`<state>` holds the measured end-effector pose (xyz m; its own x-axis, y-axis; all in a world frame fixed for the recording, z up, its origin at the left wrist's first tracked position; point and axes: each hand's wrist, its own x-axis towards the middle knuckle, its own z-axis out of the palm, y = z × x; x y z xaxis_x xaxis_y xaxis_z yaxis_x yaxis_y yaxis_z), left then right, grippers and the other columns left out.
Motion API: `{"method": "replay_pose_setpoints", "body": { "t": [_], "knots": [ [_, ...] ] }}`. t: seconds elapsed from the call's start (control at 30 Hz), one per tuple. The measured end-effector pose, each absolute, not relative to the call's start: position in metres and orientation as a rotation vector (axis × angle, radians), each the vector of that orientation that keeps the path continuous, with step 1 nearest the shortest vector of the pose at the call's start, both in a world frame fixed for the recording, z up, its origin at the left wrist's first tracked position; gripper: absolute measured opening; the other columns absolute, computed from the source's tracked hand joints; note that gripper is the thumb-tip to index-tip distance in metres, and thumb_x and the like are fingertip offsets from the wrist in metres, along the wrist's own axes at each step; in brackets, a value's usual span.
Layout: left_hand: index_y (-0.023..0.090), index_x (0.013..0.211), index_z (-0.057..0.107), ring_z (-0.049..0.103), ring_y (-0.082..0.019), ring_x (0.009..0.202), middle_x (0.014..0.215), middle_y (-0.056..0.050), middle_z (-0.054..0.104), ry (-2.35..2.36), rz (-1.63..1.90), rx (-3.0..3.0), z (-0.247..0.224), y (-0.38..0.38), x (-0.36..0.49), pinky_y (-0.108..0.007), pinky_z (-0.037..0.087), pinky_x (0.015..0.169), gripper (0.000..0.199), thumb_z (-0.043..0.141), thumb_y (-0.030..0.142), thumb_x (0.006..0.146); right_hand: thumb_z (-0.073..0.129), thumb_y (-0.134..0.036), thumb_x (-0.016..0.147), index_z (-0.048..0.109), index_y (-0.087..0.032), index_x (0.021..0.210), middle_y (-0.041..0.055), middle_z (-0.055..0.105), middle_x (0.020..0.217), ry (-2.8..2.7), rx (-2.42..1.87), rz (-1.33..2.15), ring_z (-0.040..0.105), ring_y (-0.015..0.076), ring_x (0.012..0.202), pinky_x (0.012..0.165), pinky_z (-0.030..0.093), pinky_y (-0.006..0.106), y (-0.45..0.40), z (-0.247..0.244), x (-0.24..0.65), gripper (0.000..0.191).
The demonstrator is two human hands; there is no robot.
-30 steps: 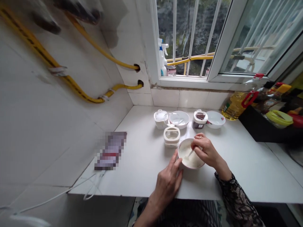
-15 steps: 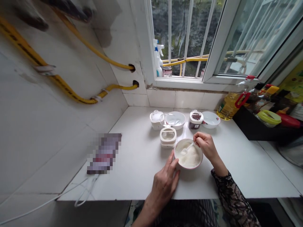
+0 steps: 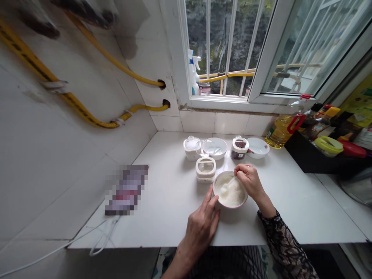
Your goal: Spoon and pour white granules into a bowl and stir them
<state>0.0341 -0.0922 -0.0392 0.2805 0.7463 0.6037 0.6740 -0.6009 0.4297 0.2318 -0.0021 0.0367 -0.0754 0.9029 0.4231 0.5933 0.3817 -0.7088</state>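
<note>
A round bowl [image 3: 231, 202] of white powder or grains stands near the counter's front edge. My right hand [image 3: 249, 182] is closed on the handle of a white spoon [image 3: 228, 187], whose tip is in the powder. Against the bowl's left side rests my left hand [image 3: 203, 221], fingers and thumb spread around the rim. Just behind the bowl, on the left, sits a white-rimmed jar [image 3: 205, 170]. Further back are another white jar [image 3: 192, 149], a white bowl [image 3: 215, 149], a jar with dark red contents [image 3: 240, 148] and a second white bowl [image 3: 258, 148].
On the white counter [image 3: 162, 193], a blurred flat object [image 3: 128, 190] with a white cable lies at left. An oil bottle [image 3: 280, 130] and a black rack [image 3: 305, 155] of bottles stand at the back right, below the window.
My right hand has moved slightly left with the spoon, whose handle now stands steeper over the bowl. My left hand has hardly moved.
</note>
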Motion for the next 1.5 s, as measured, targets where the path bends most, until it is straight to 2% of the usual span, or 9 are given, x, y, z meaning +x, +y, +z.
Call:
{"method": "replay_pose_setpoints", "body": {
  "t": [0.1, 0.33, 0.5, 0.77, 0.97, 1.1, 1.27, 1.4, 1.5],
  "knots": [
    [0.017, 0.134, 0.045, 0.074, -0.021, 0.097, 0.148, -0.022, 0.048, 1.358, 1.226, 2.439, -0.039, -0.092, 0.034, -0.028, 0.061, 0.079, 0.039, 0.046, 0.011, 0.095, 0.046, -0.023, 0.071, 0.057, -0.022, 0.055, 0.0003, 0.06, 0.055, -1.75, -1.294, 0.49, 0.053, 0.0177, 0.061, 0.07, 0.041, 0.031, -0.003, 0.037, 0.23, 0.02],
    [0.018, 0.135, 0.044, 0.074, -0.022, 0.097, 0.149, -0.021, 0.048, 1.36, 1.226, 2.439, -0.04, -0.091, 0.034, -0.029, 0.062, 0.078, 0.041, 0.046, 0.011, 0.094, 0.046, -0.026, 0.064, 0.056, -0.021, 0.055, -0.0038, 0.044, 0.045, -1.421, -1.259, 0.937, 0.039, 0.013, 0.046, 0.048, 0.03, 0.026, 0.002, 0.034, 0.231, 0.014],
    [0.019, 0.134, 0.044, 0.074, -0.022, 0.098, 0.148, -0.02, 0.049, 1.364, 1.228, 2.446, -0.041, -0.091, 0.034, -0.028, 0.062, 0.077, 0.042, 0.046, 0.01, 0.093, 0.051, -0.025, 0.063, 0.059, -0.02, 0.059, -0.0041, 0.047, 0.044, -1.24, -1.182, 1.064, 0.043, 0.0128, 0.046, 0.051, 0.036, 0.027, 0.01, 0.032, 0.234, 0.01],
    [0.016, 0.134, 0.044, 0.074, -0.022, 0.098, 0.147, -0.022, 0.05, 1.361, 1.265, 2.482, -0.042, -0.089, 0.035, -0.027, 0.061, 0.075, 0.042, 0.047, 0.009, 0.092, 0.052, -0.03, 0.087, 0.062, -0.02, 0.085, 0.0005, 0.064, 0.066, -1.437, -1.063, 0.68, 0.059, 0.0171, 0.065, 0.068, 0.047, 0.031, 0.008, 0.037, 0.221, 0.014],
    [0.017, 0.134, 0.044, 0.073, -0.023, 0.101, 0.146, -0.022, 0.051, 1.364, 1.298, 2.498, -0.043, -0.088, 0.036, -0.028, 0.062, 0.074, 0.043, 0.045, 0.009, 0.091, 0.047, -0.013, 0.092, 0.066, -0.022, 0.088, 0.0035, 0.071, 0.075, -2.012, -0.859, 0.161, 0.063, 0.0211, 0.081, 0.089, 0.044, 0.04, 0.004, 0.042, 0.208, 0.022],
    [0.017, 0.132, 0.045, 0.074, -0.021, 0.094, 0.147, -0.022, 0.05, 1.348, 1.289, 2.483, -0.044, -0.087, 0.036, -0.028, 0.062, 0.074, 0.043, 0.045, 0.008, 0.09, 0.049, -0.015, 0.092, 0.065, -0.021, 0.088, 0.0028, 0.069, 0.073, -1.871, -0.887, 0.223, 0.062, 0.0207, 0.078, 0.08, 0.048, 0.036, 0.001, 0.047, 0.218, 0.018],
    [0.017, 0.133, 0.044, 0.073, -0.021, 0.096, 0.149, -0.022, 0.048, 1.34, 1.3, 2.483, -0.045, -0.086, 0.038, -0.029, 0.062, 0.073, 0.044, 0.046, 0.007, 0.09, 0.049, -0.015, 0.08, 0.062, -0.021, 0.071, -0.0025, 0.056, 0.058, -1.693, -0.987, 0.336, 0.054, 0.0162, 0.056, 0.059, 0.044, 0.029, 0.0, 0.043, 0.244, 0.016],
    [0.016, 0.133, 0.044, 0.072, -0.023, 0.103, 0.148, -0.021, 0.049, 1.331, 1.338, 2.492, -0.044, -0.085, 0.039, -0.029, 0.061, 0.072, 0.045, 0.046, 0.006, 0.089, 0.049, -0.016, 0.074, 0.062, -0.021, 0.064, 0.0, 0.061, 0.061, -1.8, -1.044, 0.293, 0.056, 0.017, 0.06, 0.062, 0.043, 0.03, 0.002, 0.038, 0.246, 0.017],
    [0.017, 0.133, 0.044, 0.073, -0.02, 0.095, 0.149, -0.02, 0.048, 1.327, 1.317, 2.485, -0.046, -0.085, 0.039, -0.028, 0.061, 0.07, 0.047, 0.047, 0.006, 0.087, 0.049, -0.015, 0.072, 0.062, -0.02, 0.062, 0.0015, 0.064, 0.062, -1.934, -1.026, 0.276, 0.058, 0.018, 0.064, 0.067, 0.044, 0.031, 0.004, 0.033, 0.238, 0.018]
  ]
}}
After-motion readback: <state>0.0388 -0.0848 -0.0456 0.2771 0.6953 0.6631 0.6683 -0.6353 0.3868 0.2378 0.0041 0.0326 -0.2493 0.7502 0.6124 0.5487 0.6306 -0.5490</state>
